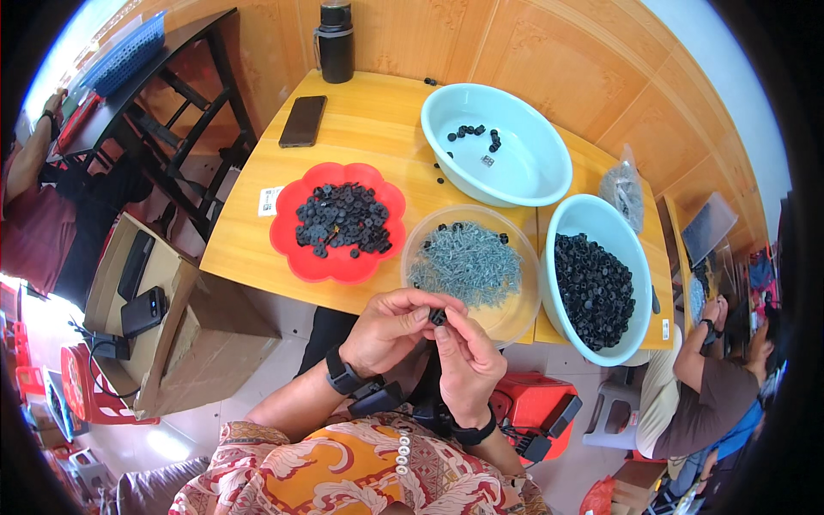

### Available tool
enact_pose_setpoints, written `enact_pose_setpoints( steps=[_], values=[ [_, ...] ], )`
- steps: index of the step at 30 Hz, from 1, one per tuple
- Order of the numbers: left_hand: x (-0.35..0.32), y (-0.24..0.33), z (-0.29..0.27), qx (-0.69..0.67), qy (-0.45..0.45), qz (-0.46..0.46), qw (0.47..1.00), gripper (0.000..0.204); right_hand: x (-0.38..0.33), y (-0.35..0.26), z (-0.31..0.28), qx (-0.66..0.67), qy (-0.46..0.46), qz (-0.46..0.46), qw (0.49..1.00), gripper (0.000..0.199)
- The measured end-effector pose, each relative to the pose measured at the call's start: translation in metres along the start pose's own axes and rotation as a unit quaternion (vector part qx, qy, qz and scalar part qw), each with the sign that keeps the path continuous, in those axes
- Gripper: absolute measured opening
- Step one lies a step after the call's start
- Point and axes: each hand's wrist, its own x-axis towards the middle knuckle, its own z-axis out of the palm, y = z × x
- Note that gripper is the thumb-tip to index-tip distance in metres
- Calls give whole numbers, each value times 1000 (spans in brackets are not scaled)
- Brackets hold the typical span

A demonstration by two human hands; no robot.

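My left hand (396,330) and my right hand (467,356) meet in front of the table's near edge, thumbs and fingers pinched round one small black round part (438,317). Just beyond them is a clear round tub (502,324) heaped with thin silvery screws (470,266), a few black pieces among them. To its left, a red flower-shaped dish (287,249) holds a pile of black discs (343,219). On the right stands a light blue basin (556,322) full of small black ring-like parts (594,290).
A second light blue basin (536,184) at the back holds several black pieces. A phone (303,121), a black bottle (335,47) and a plastic bag (622,190) are on the table (378,112). A cardboard box (202,343) stands left; other people sit at both sides.
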Motion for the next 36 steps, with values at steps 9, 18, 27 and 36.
enact_pose_setpoints(
  steps=[9,18,27,36],
  values=[
    [1,0,4,33,16,-8,999,26,-1,3,-1,30,2,19,999,26],
    [-1,1,5,56,50,-2,997,17,15,-6,-7,222,-11,213,951,21],
    [-2,6,13,98,99,-29,990,19,18,4,-22,314,-29,299,901,21],
    [-3,4,9,116,65,-2,991,18,13,5,-21,308,-36,289,906,19]
  ],
)
